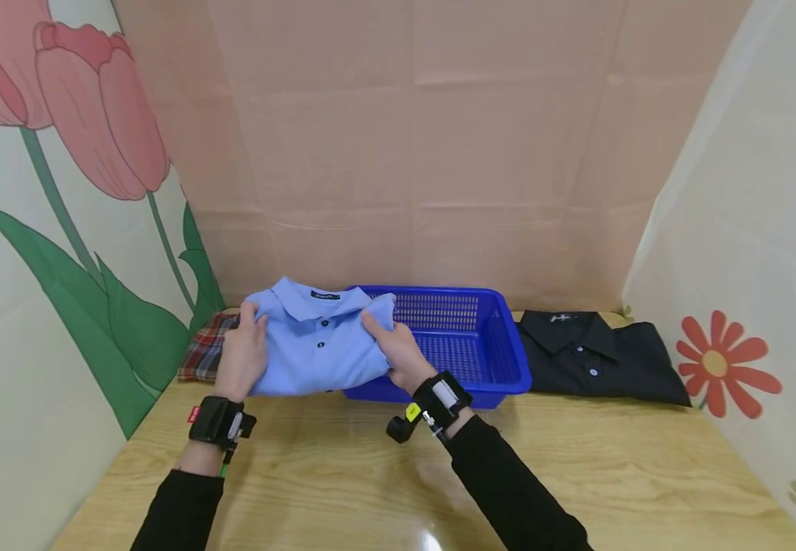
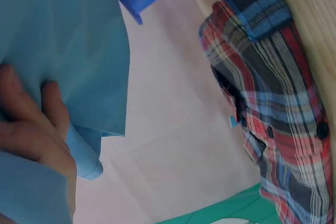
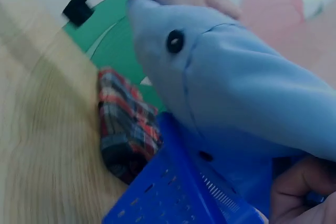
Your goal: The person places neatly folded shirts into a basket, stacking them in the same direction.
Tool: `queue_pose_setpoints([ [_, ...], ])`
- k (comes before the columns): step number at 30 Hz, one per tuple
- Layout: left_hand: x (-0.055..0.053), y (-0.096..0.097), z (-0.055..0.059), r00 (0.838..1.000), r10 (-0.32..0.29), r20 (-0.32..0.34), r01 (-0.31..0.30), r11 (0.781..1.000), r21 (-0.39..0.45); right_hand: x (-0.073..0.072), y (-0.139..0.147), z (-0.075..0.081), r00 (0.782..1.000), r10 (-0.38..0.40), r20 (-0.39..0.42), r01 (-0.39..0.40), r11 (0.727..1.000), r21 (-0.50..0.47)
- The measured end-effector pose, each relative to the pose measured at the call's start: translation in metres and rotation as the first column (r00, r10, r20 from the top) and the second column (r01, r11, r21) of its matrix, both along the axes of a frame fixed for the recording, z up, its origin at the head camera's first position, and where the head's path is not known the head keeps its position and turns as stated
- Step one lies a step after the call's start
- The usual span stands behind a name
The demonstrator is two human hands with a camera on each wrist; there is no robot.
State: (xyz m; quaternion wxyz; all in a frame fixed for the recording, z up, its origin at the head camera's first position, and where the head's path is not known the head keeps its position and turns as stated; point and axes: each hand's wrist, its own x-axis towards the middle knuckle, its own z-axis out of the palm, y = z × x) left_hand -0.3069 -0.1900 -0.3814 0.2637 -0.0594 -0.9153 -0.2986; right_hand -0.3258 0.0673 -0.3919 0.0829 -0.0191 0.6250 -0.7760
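Note:
A folded light blue collared shirt (image 1: 318, 344) is held up between both hands, overlapping the left part of the blue basket (image 1: 456, 344) in the head view. My left hand (image 1: 243, 356) grips its left side, and the left wrist view shows those fingers (image 2: 55, 103) curled against the cloth. On the opposite side my right hand (image 1: 403, 352) pinches the shirt's edge, thumb on the front. In the right wrist view the shirt's underside (image 3: 236, 87) hangs over the basket's rim (image 3: 184, 166).
A folded plaid shirt (image 1: 203, 352) lies on the wooden table (image 1: 343, 474) left of the basket, partly behind the left hand. To the basket's right lies a folded black collared shirt (image 1: 594, 356). Printed walls stand at both sides, with a plain pinkish-brown sheet (image 1: 425, 153) behind.

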Motion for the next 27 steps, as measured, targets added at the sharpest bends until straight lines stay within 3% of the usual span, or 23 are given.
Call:
queue_pose_setpoints([
  [3,-0.002,0.004,0.001,1.000,-0.016,-0.005,0.016,1.000,0.021,-0.001,0.008,0.000,0.995,0.064,0.071,-0.062,0.998,-0.029],
  [7,-0.006,0.011,-0.001,1.000,-0.008,-0.015,0.009,0.997,0.079,-0.004,0.020,-0.002,0.991,0.106,0.077,-0.107,0.994,0.008],
  [16,-0.018,0.037,-0.006,0.999,-0.018,-0.038,0.025,0.984,0.178,-0.009,0.050,-0.004,0.997,0.077,0.016,-0.078,0.987,0.140],
  [23,-0.023,0.050,-0.002,0.992,-0.040,0.119,0.011,0.972,0.237,-0.012,0.067,-0.003,0.996,0.033,-0.083,-0.009,0.960,0.280],
  [27,-0.028,0.055,0.001,0.989,-0.050,0.138,0.019,0.977,0.212,-0.014,0.076,-0.001,0.992,0.027,-0.126,0.012,0.953,0.302],
])
